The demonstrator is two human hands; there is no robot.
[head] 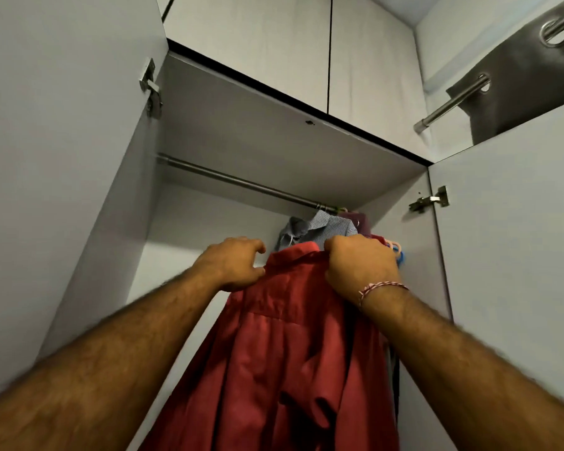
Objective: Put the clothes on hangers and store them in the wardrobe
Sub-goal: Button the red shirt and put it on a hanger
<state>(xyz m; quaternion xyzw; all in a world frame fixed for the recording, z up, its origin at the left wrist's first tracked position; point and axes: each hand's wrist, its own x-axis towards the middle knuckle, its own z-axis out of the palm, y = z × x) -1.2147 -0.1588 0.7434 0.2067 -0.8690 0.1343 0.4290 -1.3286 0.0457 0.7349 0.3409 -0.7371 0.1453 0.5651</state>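
A red shirt (284, 346) hangs in front of me inside the open wardrobe, below the metal rail (241, 183). My left hand (232, 265) grips its left shoulder near the collar. My right hand (360, 265) grips the right side of the collar; pink and blue hangers (397, 250) stick out just beyond its fingers. The shirt's own hanger is hidden by cloth and hands. Behind it, a light blue shirt (319, 231) and a dark maroon garment (360, 222) hang on the rail at its right end.
Both wardrobe doors stand open, the left door (56, 177) and the right door (514, 229), each with a metal hinge. Closed upper cabinets (274, 43) sit above. A grey curtain on a rod (521, 92) hangs at the upper right. The rail's left part is bare.
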